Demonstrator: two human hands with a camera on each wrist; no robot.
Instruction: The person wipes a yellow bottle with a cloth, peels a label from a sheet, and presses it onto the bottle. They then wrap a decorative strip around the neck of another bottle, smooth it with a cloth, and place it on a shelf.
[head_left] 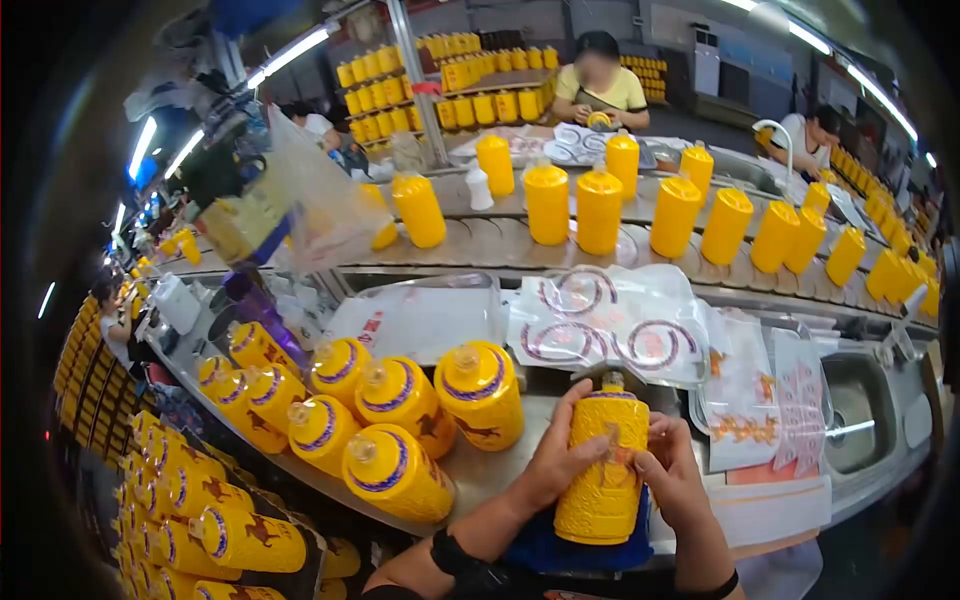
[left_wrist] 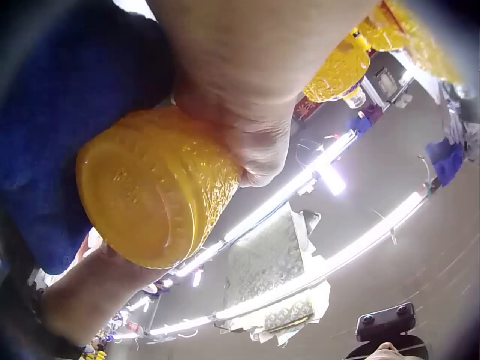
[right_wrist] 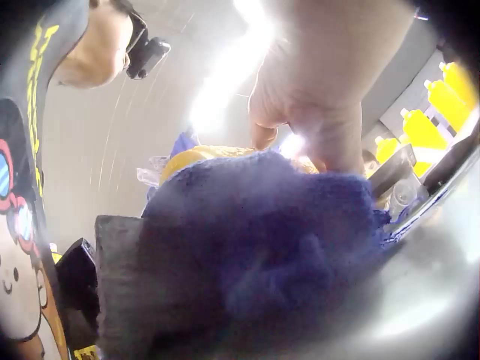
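In the head view a yellow embossed bottle (head_left: 598,505) stands nearly upright, neck up, over a blue cloth (head_left: 530,548). My left hand (head_left: 562,448) grips it from the left, thumb across the front and fingers passing behind. On the other side, my right hand (head_left: 680,470) holds the bottle's right edge, its thumb on the front beside a faint orange decal (head_left: 622,455). The left wrist view shows the round bottle base (left_wrist: 139,199) facing the camera. Seen from the right wrist, blue cloth (right_wrist: 262,232) hides most of the bottle.
Several yellow bottles (head_left: 400,395) with purple neck rings and horse decals stand at my left. Decal sheets (head_left: 610,325) lie ahead, more decal sheets (head_left: 740,400) to the right by a sink (head_left: 860,410). Plain yellow bottles (head_left: 548,205) line a conveyor beyond; a person (head_left: 605,90) sits across.
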